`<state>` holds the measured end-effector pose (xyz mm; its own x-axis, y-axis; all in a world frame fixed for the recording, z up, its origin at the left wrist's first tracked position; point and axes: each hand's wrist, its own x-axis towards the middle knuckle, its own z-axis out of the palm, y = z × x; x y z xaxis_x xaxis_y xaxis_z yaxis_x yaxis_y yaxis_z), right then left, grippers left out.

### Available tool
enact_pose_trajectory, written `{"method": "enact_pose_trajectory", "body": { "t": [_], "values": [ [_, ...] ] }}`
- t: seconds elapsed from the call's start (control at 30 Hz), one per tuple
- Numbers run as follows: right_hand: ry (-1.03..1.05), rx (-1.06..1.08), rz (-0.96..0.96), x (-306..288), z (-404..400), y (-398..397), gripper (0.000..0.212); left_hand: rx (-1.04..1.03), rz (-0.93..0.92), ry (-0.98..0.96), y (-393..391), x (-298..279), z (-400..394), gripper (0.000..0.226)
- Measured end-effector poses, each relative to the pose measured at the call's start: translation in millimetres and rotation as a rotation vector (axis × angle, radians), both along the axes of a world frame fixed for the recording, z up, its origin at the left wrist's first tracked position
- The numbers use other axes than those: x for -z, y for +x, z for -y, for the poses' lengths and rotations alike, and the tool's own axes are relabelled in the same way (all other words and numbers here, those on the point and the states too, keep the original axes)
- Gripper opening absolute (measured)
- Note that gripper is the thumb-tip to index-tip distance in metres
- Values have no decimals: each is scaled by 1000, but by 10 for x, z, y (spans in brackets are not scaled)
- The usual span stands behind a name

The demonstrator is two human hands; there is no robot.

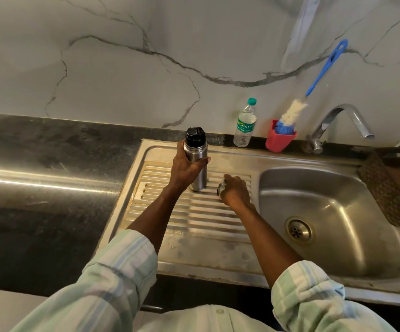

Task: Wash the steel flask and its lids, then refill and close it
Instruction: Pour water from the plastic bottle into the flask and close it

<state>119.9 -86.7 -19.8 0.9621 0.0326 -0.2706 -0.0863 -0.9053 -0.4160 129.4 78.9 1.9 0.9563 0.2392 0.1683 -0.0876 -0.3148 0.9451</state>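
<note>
The steel flask (197, 154) stands upright on the ribbed drainboard (194, 216) of the sink, with a black inner lid (195, 135) on its mouth. My left hand (186, 169) grips the flask around its middle. Just to the right of the flask, my right hand (235, 190) holds the steel outer lid (221, 188) down at the drainboard; the hand covers most of the lid.
A plastic water bottle (245, 124) with a green cap stands behind the drainboard. A red cup (279, 138) holds a blue-handled bottle brush (314, 85). The tap (338, 121) arches over the sink basin (326, 212). A brown basket (390, 188) sits at the right. Black counter (45, 168) lies left.
</note>
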Motion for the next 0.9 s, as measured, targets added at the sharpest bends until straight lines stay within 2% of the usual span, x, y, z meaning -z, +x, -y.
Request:
{"method": "enact_pose_trajectory", "body": {
  "t": [0.1,0.2,0.3,0.37,0.53,0.73,0.9],
  "values": [
    [147,169,144,-88,-31,29,47,10,4,6,3,7,-14,74],
    [460,285,429,-350,-82,61,53,18,3,2,2,12,-15,73],
    [860,242,605,-827,-157,67,54,11,-1,4,12,25,-15,71],
    [987,95,596,-1102,-215,77,52,3,-8,-7,11,24,-12,70],
    [768,-235,484,-1262,-392,228,69,19,-16,-27,5,48,-33,63],
    [539,-384,376,-1210,-519,320,72,20,-18,-13,-2,39,-54,60],
    [428,-506,130,-1284,-472,435,81,47,-16,-34,-5,30,-49,66]
  ]
}}
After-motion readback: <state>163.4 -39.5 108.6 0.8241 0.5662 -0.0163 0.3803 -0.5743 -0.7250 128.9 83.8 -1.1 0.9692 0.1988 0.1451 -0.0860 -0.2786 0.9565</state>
